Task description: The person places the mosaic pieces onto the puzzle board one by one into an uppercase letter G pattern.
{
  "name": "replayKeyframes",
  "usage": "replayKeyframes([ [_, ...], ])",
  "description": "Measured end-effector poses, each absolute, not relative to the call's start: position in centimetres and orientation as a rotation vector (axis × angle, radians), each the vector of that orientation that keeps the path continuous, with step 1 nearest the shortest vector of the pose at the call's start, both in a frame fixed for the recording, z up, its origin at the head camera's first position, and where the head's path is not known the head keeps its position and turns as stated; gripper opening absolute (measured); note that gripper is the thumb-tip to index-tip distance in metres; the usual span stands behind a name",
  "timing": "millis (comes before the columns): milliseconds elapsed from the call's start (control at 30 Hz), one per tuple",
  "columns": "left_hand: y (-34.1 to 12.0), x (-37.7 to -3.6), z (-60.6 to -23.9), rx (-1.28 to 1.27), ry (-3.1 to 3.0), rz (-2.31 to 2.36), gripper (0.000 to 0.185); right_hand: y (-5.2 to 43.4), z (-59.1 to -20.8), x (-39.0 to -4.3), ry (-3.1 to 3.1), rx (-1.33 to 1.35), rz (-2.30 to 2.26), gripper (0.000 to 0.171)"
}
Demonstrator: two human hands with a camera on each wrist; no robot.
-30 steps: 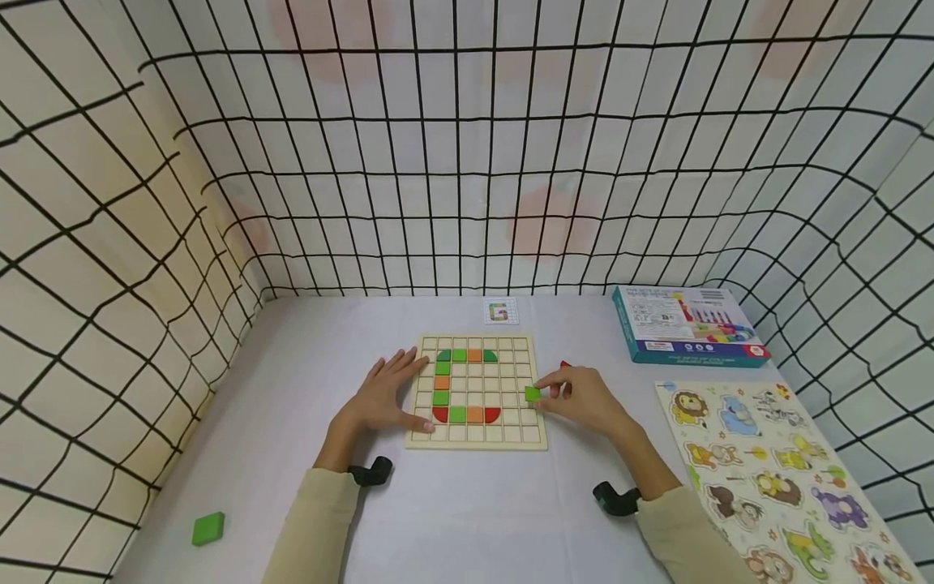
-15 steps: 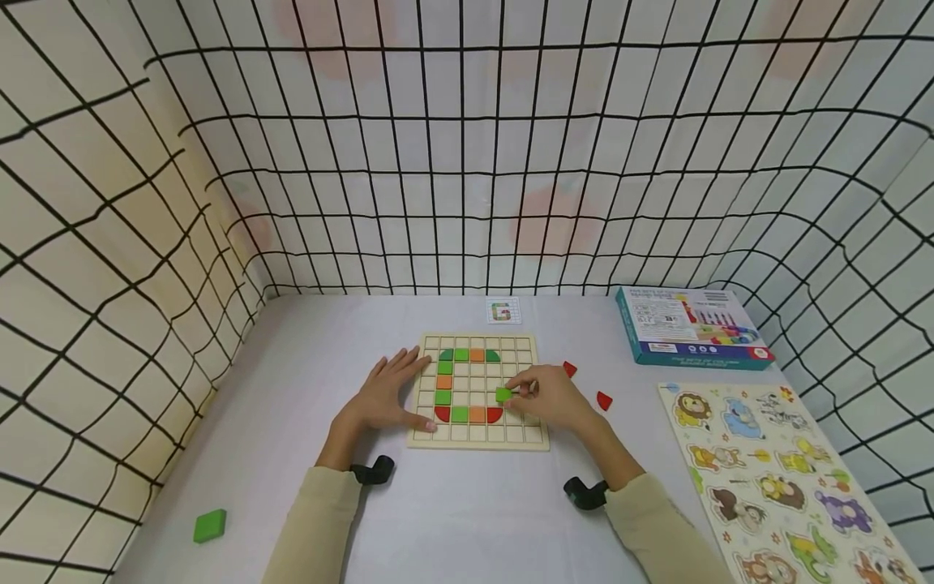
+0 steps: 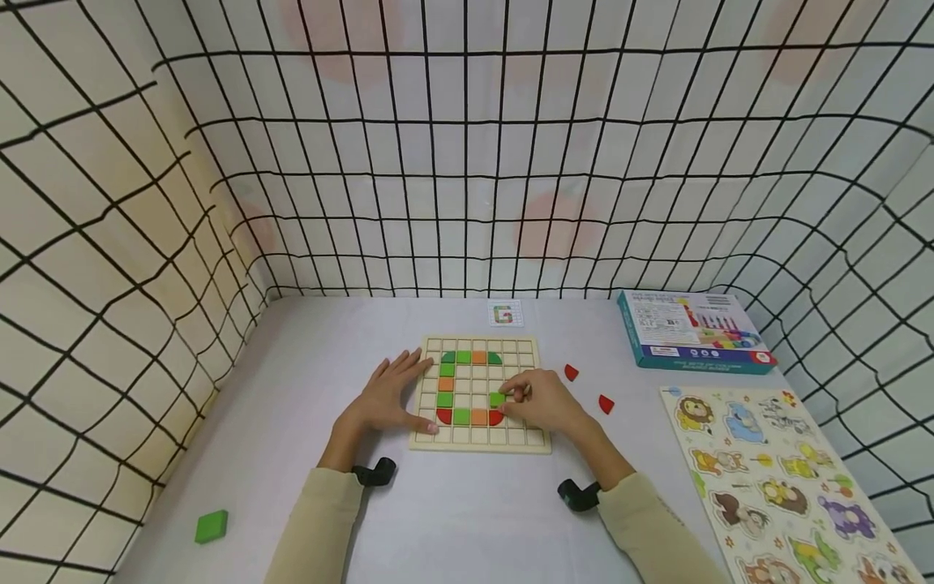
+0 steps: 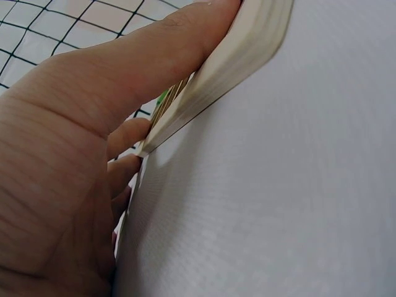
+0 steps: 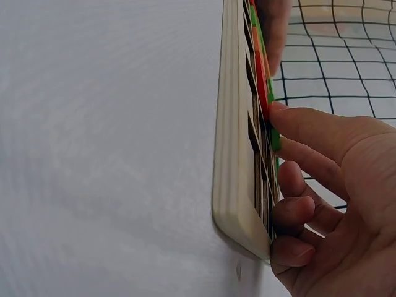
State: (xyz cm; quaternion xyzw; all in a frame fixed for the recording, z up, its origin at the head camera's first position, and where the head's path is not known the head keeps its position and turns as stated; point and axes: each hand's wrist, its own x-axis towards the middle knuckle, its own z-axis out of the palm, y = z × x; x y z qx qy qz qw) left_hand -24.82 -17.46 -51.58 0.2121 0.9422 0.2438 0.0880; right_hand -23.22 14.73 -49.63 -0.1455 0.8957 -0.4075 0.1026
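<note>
Green tile (image 3: 498, 398) sits pinched in the right hand (image 3: 543, 403) over the wooden grid board (image 3: 481, 438), just above a red corner piece. Left hand (image 3: 383, 397) lies flat, fingers spread, on the board's left edge. Two red pieces (image 3: 571, 372), a box (image 3: 689, 331) and an animal puzzle (image 3: 773, 478) lie right; another green block (image 3: 211, 526) lies far left on the table (image 3: 467, 519).

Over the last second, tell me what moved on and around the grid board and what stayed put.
The right hand carried the green square tile leftward from the board's right edge to a cell just above the red corner piece, still pinching it. Its move uncovered two red pieces on the table. The left hand stayed flat on the wooden grid board; the laid tiles are unchanged.
</note>
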Motion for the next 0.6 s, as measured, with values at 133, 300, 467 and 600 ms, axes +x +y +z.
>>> replayKeyframes([
  [133, -17.43, -24.91, -51.46, 0.631, 2.811, 0.729, 0.124, 14.69, -49.44, -23.23, 2.644, -0.440, -1.202, 0.021],
  [300, -17.46, -24.88, -51.40, 0.634, 2.819, 0.731, 0.123, 14.71, -49.63, -23.31, 2.650, -0.456, -1.194, 0.023],
  [467, -17.44, -24.57, -51.35, 0.626, 2.801, 0.751, 0.123, 14.86, -49.94, -23.09, 2.655, -0.443, -1.191, 0.022],
  [600, -17.42, -24.47, -51.33, 0.626, 2.805, 0.753, 0.123, 15.12, -49.73, -22.81, 2.663, -0.432, -1.225, 0.020],
])
